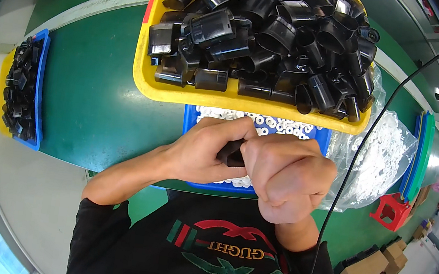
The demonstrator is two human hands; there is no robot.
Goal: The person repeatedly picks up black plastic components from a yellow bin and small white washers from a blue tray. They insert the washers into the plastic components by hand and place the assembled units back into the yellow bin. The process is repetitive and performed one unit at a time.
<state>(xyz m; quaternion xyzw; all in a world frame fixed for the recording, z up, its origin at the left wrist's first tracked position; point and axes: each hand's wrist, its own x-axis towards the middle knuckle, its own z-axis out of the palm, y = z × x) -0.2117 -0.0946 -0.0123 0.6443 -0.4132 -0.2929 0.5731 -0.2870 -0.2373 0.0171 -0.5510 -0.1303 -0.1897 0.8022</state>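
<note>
My left hand [208, 149] is closed around a black plastic housing [232, 154], only part of which shows between the fingers. Pressed up against it is my right hand [293, 177], curled into a fist; whatever it grips is hidden from view. Both hands are over a blue tray [191, 115] of small white rings [266, 122]. Beyond them, a yellow bin [191, 98] is heaped with many similar glossy black housings [277, 34] and overlaps the far part of the blue tray.
A clear plastic bag [377, 158] of white pieces lies to the right. A black cable [359, 150] runs down across the right side. At the far left of the green table [87, 92] sits another bin [42, 97] of black parts. A red stool [392, 209] stands at right.
</note>
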